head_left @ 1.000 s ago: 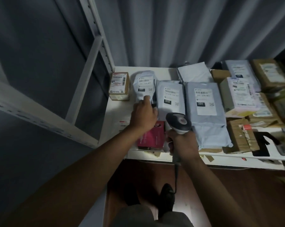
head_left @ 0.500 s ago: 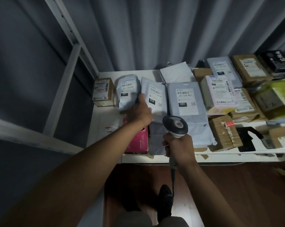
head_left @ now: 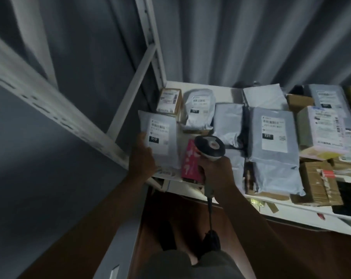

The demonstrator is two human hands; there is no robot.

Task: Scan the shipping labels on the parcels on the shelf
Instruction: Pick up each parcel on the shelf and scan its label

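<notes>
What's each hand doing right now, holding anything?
Left hand: closed on the grey mailer bag labelled 010, held at its left edge.
Right hand: closed on the handle of the barcode scanner.

**Parcels around the two hands on the shelf**

The left hand grips the near left edge of a labelled mailer at the shelf's left end. Beyond that mailer, at the back left corner, sits a small box, with a bagged parcel just to its right. The right hand holds a scanner to the right of the left hand; between the two hands lies a flat box. Right of the right hand a large mailer rests on another parcel, and further right are stacked boxes.
</notes>
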